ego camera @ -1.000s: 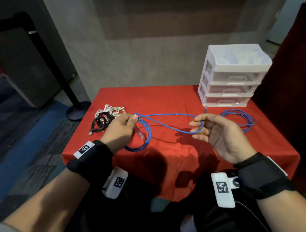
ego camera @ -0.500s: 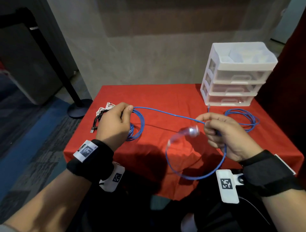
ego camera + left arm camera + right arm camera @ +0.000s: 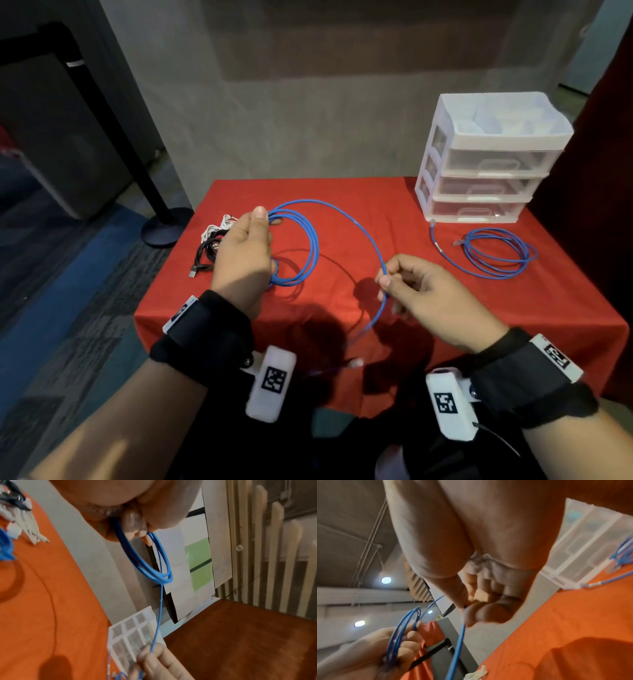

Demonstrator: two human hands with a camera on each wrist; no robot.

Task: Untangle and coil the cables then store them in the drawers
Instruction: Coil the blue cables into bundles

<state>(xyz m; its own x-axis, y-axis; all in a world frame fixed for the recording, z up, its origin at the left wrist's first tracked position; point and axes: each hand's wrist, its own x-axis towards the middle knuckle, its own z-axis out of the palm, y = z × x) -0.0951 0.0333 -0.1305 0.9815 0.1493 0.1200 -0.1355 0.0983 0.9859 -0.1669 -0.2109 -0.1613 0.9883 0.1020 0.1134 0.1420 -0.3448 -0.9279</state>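
Observation:
My left hand [image 3: 245,250] grips several coiled loops of a blue cable [image 3: 310,246] above the red table [image 3: 513,308]; the left wrist view shows the loops [image 3: 149,566] hanging from its curled fingers. From the coil a free strand arcs right to my right hand [image 3: 411,291], which pinches it between thumb and forefinger [image 3: 467,609]. The strand's tail [image 3: 371,325] hangs below toward the table's front edge. A second blue cable [image 3: 496,255] lies coiled on the table in front of the white three-drawer unit [image 3: 486,164], all drawers closed.
A tangle of black and white cables [image 3: 210,245] lies at the table's left edge, behind my left hand. A black post with a round base [image 3: 161,229] stands on the floor to the left. A dark red wall is on the right.
My left hand lifted and took another loop onto the coil. My right hand slid down the strand, and the big loop hanging from it is gone, leaving a short tail.

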